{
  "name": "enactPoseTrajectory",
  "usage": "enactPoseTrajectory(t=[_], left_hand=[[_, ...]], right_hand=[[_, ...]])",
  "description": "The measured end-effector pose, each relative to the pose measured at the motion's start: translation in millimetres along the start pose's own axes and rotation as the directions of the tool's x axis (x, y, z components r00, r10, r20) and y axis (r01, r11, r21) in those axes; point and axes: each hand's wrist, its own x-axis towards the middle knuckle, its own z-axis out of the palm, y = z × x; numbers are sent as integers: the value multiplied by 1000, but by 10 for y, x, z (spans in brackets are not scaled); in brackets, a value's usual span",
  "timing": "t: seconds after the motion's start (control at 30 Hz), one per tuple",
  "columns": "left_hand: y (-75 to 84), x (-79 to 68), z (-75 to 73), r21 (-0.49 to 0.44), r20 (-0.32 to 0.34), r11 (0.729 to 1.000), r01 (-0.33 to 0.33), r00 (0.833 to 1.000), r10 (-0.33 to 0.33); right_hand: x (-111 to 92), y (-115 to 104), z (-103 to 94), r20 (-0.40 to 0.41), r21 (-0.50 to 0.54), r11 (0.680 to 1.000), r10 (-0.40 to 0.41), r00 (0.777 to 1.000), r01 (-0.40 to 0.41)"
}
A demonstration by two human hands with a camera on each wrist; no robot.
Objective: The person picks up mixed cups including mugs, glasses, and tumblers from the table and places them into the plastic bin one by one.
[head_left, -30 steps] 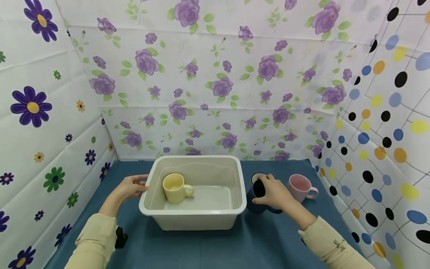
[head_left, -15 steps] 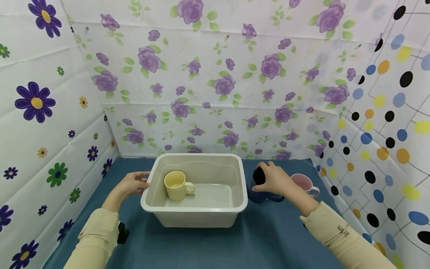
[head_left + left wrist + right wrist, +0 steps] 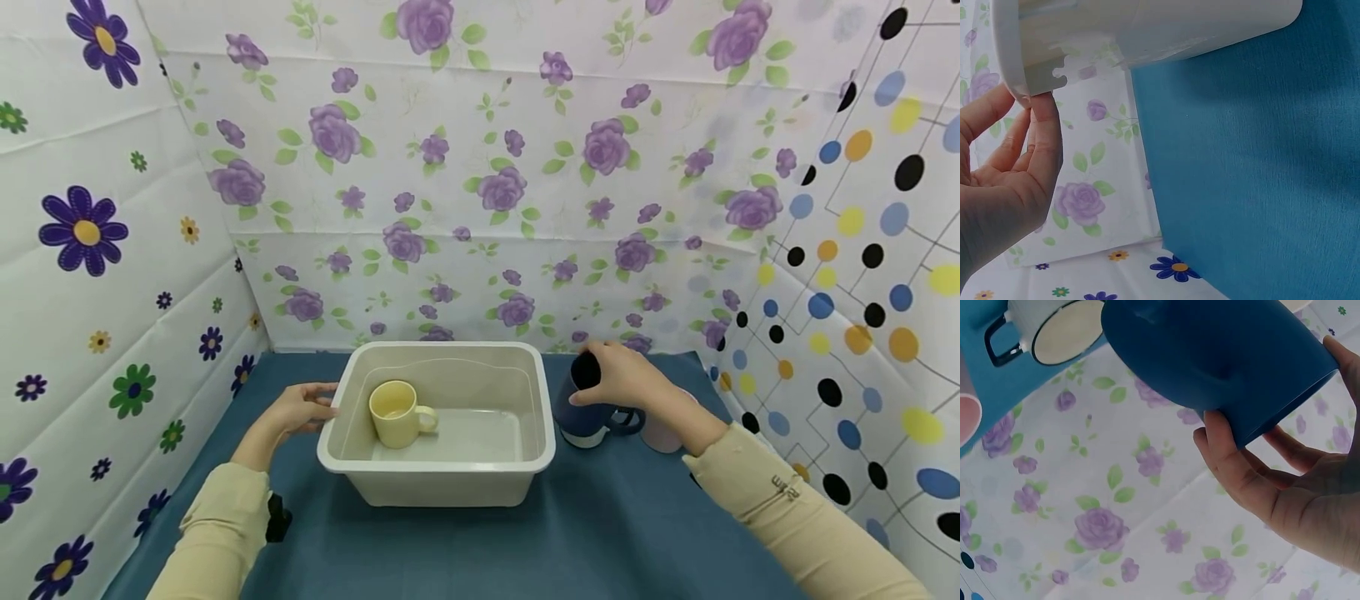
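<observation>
My right hand [image 3: 630, 379] holds a dark blue mug [image 3: 585, 402] by its rim, at the right of a white plastic tub [image 3: 435, 490]. In the right wrist view the thumb and fingers grip the blue mug [image 3: 1222, 356] about its mouth, and it hangs clear of the table. A white mug with a dark rim [image 3: 1071, 332] stands beyond it; the head view mostly hides this one behind the blue mug. Inside the tub, at its left, a yellow mug [image 3: 393, 414] stands upright. My left hand [image 3: 296, 410] pinches the tub's left rim, seen closely in the left wrist view.
A pink mug [image 3: 663, 435] stands on the blue tablecloth [image 3: 480, 554], partly covered by my right hand and wrist. Flowered sheets [image 3: 480, 275] rise behind and at the left, and a dotted sheet [image 3: 847, 350] borders the right side.
My right hand has lifted the blue mug up off the table, and the white mug's base now shows beneath it. My left hand stays at the tub's rim.
</observation>
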Motion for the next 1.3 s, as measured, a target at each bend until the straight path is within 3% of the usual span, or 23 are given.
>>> enactPoseTrajectory(t=[0.7,1.3], left_hand=[[49,-10,-13,6,-8,1000,16,1000,-16],[37,-3,0,14,-3,1000,20,1000,-20]], right_hand=[[139,-123,-293,57,-29,998,-46,997,48],[315,-524,-260,139,-114,981,-139,980,156]])
